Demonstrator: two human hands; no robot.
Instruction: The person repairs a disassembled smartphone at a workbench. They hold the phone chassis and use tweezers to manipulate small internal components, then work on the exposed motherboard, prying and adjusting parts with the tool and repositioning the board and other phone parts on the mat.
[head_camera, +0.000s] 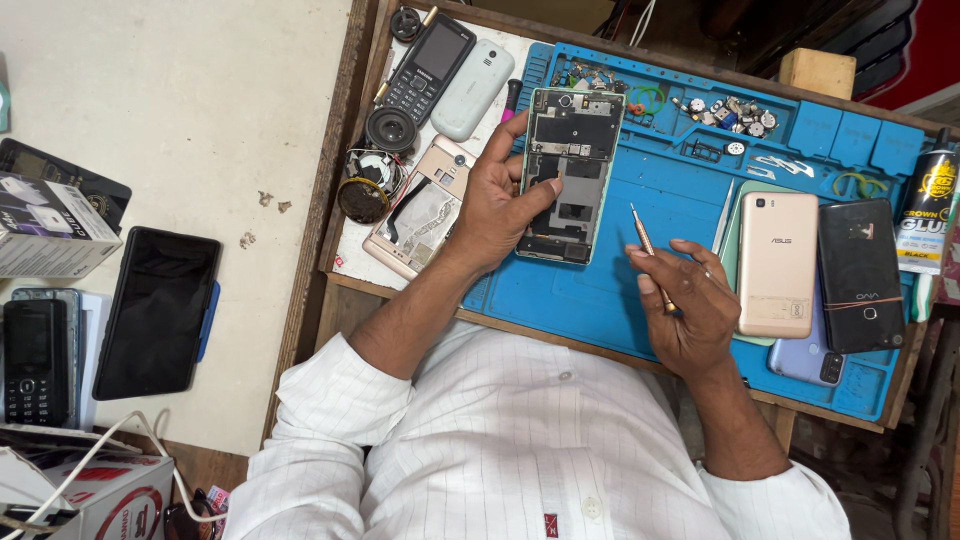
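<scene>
An opened smartphone (572, 150) with its back off lies on a blue repair mat (660, 190), its dark circuit boards showing. My left hand (497, 200) rests on the phone's left edge, with the thumb pressed on a part near its middle. My right hand (690, 305) holds a thin copper-handled screwdriver (648, 250), tip pointing up and away from the phone, a short gap to its right.
Gold (777, 262), black (860, 272) and lilac (808, 360) phones lie at the mat's right beside a glue tube (925, 215). Small screws and parts (725, 112) fill the mat's top trays. Keypad phones (428, 68), speakers (390, 130) and a gold phone frame (420, 210) sit left. More phones (155, 310) lie on the white counter.
</scene>
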